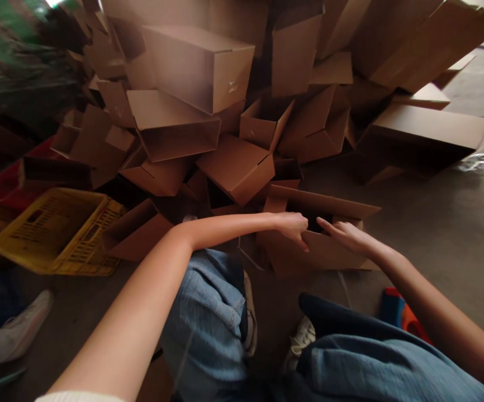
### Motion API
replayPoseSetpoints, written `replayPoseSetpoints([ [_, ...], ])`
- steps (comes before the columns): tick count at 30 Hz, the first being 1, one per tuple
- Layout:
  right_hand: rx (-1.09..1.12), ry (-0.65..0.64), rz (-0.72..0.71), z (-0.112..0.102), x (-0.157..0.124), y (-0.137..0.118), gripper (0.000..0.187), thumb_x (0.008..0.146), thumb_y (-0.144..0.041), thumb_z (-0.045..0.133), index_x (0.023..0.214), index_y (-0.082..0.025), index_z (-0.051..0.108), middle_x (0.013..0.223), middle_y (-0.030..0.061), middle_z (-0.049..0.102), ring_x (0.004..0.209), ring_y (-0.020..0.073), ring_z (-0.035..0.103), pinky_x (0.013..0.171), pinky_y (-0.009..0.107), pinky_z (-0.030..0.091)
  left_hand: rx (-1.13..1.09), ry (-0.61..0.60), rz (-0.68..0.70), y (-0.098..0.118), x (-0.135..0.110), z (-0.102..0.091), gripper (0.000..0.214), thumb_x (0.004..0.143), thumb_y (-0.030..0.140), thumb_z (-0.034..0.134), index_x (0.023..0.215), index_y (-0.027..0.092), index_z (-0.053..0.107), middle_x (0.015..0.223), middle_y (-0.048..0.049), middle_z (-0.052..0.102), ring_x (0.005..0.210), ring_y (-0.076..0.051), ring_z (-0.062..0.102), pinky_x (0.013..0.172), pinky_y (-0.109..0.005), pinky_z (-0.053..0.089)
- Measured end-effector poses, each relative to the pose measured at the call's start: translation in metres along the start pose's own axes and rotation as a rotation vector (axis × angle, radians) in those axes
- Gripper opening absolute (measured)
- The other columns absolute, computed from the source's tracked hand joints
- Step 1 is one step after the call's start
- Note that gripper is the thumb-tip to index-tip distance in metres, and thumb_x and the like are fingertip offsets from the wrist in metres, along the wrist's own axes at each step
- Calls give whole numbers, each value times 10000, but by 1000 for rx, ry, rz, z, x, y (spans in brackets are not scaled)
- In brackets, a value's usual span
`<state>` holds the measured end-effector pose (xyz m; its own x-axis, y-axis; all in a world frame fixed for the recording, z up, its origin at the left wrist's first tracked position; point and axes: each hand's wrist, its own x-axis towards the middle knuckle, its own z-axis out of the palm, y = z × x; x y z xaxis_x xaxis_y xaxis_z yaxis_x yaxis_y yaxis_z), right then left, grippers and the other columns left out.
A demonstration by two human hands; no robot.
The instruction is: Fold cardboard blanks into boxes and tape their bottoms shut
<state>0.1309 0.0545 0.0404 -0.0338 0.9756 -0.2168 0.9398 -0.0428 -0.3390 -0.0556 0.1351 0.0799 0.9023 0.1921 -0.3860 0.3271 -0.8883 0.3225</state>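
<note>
An open brown cardboard box (304, 254) lies on the floor just in front of my knees. My left hand (293, 226) is curled over the box's near flap at its opening, fingers closed on the edge. My right hand (349, 234) rests on the same box's flap beside it, fingers stretched out flat and pointing left. Both forearms reach forward over my jeans-clad legs and white shoes.
A large heap of empty cardboard boxes (200, 67) fills the space ahead. A yellow plastic crate (57, 231) and a red crate (3, 181) lie at left. Another person's white shoe (15, 329) is at lower left. A red and blue object (401, 315) sits by my right leg. Grey concrete floor (455, 223) extends right.
</note>
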Motion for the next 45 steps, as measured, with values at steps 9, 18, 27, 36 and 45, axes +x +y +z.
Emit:
replayPoseSetpoints([
  [9, 123, -165, 49, -8, 4, -5, 623, 977, -537, 307, 537, -205, 599, 531, 74, 574, 545, 195, 565, 546, 299, 383, -59, 45, -86, 1, -2, 3, 649, 791, 693, 660, 932, 75, 800, 883, -190, 767, 755, -275, 704, 577, -303, 436],
  [18, 30, -174, -48, -1, 15, 10, 508, 990, -406, 316, 1045, -194, 775, 579, 62, 633, 566, 214, 607, 523, 281, 390, -148, -33, -69, -2, 1, -8, 683, 788, 700, 656, 934, 47, 791, 833, -181, 756, 682, -236, 674, 565, -296, 425],
  [27, -108, -68, -13, -1, 7, 9, 452, 984, -299, 349, 1104, -175, 767, 771, 97, 725, 710, 215, 665, 579, 276, 374, -199, -79, -113, 1, 8, -12, 686, 832, 703, 585, 992, 67, 785, 884, -179, 763, 765, -252, 703, 623, -294, 471],
  [36, -235, -48, 44, -11, 1, -7, 432, 1010, -275, 329, 1038, -173, 748, 897, 123, 758, 813, 242, 695, 603, 299, 353, -159, 83, -41, -6, 6, -10, 716, 889, 738, 441, 864, 115, 793, 868, -162, 766, 728, -246, 682, 575, -304, 394],
  [45, -192, -12, 144, -14, 0, -10, 473, 1045, -321, 326, 905, -183, 756, 984, 128, 779, 897, 274, 727, 656, 319, 420, 64, 382, 68, -9, 13, 4, 711, 1013, 601, 320, 785, 137, 808, 805, -168, 768, 787, -253, 716, 658, -318, 416],
])
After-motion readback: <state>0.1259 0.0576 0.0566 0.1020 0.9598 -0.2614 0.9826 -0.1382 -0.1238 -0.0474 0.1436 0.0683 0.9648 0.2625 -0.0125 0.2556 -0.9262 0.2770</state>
